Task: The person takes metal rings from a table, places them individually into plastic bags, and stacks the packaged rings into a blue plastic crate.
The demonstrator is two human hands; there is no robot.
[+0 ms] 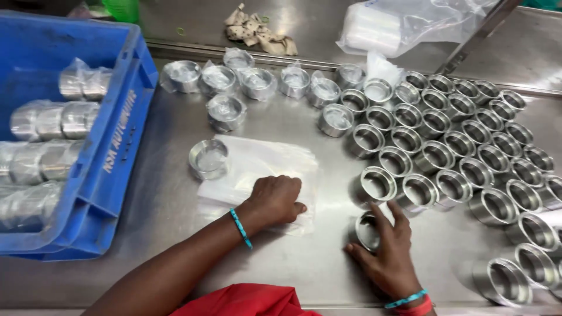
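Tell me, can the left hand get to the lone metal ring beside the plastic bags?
Probably yes. The left hand rests on the plastic bags, and the ring stands just past their left edge on the table with nothing between them.

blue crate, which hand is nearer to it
Left. The left hand rests on the plastic bags right of the blue crate; the right hand is farther right, holding a metal ring.
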